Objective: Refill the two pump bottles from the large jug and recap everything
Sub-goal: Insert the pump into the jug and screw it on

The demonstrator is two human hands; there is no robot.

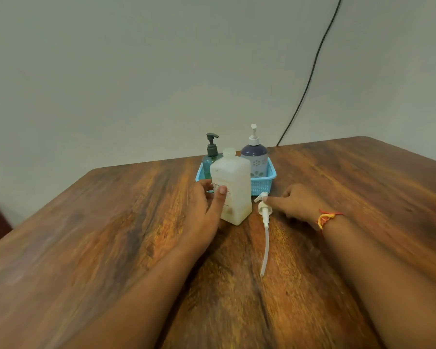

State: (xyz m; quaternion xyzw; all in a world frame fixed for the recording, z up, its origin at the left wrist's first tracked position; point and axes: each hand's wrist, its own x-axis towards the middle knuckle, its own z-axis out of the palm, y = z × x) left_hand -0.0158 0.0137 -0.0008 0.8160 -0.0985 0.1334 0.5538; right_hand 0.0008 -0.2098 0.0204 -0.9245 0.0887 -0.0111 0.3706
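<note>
Large translucent white rectangular plastic jug (237, 172) — round cap (229, 152) fitted — stands upright near the middle of the wooden tabletop (111, 235), just in front of a light-blue perforated plastic basket (263, 183) set toward the far edge. The left hand (204, 207) grasps the jug: thumb across the front face, fingers round its left side. The basket holds a teal pump bottle (210, 159) with a dark pump, partly screened by the jug, and a purple-and-white pump bottle (254, 157) with a white pump. A loose white pump (265, 215) with a long dip tube lies on the tabletop just right of the jug, tube toward the near edge. The right hand (296, 204) has fingertips at this pump's head — pinching or merely touching cannot be told. A red-and-yellow thread band (325, 217) circles the right wrist. A black cable (312, 69) runs down the wall (136, 71).
</note>
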